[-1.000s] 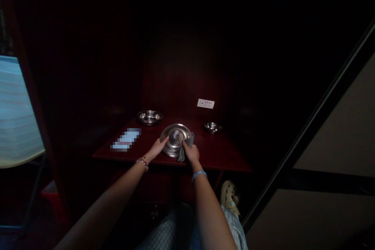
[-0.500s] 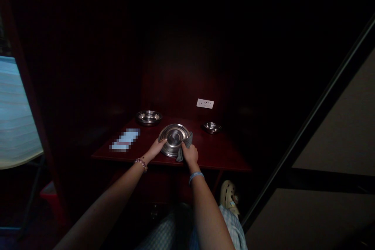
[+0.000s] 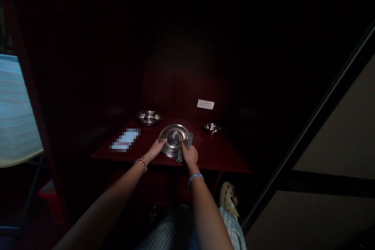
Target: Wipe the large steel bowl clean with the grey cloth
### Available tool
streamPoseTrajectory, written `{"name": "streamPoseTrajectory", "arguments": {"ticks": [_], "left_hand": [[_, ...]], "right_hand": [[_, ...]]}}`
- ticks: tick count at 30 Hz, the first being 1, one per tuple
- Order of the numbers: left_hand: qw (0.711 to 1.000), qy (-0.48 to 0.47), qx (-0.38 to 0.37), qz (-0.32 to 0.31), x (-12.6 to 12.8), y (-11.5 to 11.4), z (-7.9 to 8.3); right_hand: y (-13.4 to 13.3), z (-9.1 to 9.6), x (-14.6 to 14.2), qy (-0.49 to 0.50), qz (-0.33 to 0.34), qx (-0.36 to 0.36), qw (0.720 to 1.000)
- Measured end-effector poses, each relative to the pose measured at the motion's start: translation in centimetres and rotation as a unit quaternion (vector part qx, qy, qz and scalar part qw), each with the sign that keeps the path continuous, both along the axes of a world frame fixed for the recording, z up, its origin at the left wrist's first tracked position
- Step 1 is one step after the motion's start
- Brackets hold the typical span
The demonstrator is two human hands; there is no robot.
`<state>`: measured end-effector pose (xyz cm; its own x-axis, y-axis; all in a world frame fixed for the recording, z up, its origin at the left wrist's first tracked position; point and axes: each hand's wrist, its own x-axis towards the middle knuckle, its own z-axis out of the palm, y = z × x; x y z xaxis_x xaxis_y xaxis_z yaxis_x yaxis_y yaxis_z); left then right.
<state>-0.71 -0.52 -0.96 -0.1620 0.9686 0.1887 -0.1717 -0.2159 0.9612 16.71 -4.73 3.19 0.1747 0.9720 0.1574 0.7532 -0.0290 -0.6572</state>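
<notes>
Steel dish (image 3: pixel 173 140), centre frame near the table (image 3: pixel 219 156) front edge, apparently tilted: left hand (image 3: pixel 156 149) grip curled over its left rim, right hand (image 3: pixel 190 154) grip closed around grey cloth (image 3: pixel 187 140) against its right rim; likely hazard, slick metal slipping free under wiping pressure, off the edge.

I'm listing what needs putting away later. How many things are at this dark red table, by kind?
Steel dishes: 3 (middle dish gripped at its rim by the left hand, back-left dish, small right dish)
Grey cloth: 1, in the right hand
Pale flat item, blurred: 1
Total: 5
</notes>
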Motion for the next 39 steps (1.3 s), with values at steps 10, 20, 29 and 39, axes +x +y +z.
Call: {"name": "streamPoseTrajectory", "arguments": {"ticks": [10,20,29,39], "left_hand": [[0.999,0.01,0.029,-0.01,0.3,-1.0,1.2],[1.0,0.013,0.014,-0.004,0.3,-1.1,1.3],[1.0,-0.002,0.019,-0.003,0.3,-0.6,0.9],[1.0,-0.003,-0.004,0.02,0.2,-0.4,0.6]], "right_hand": [[0.0,-0.1,0.0,-0.003,0.001,0.0,1.0],[0.1,-0.1,-0.2,-0.001,-0.003,-0.004,1.0],[0.2,-0.3,0.0,-0.003,0.001,0.004,1.0],[-0.1,0.1,-0.3,-0.002,-0.006,-0.007,1.0]]}}
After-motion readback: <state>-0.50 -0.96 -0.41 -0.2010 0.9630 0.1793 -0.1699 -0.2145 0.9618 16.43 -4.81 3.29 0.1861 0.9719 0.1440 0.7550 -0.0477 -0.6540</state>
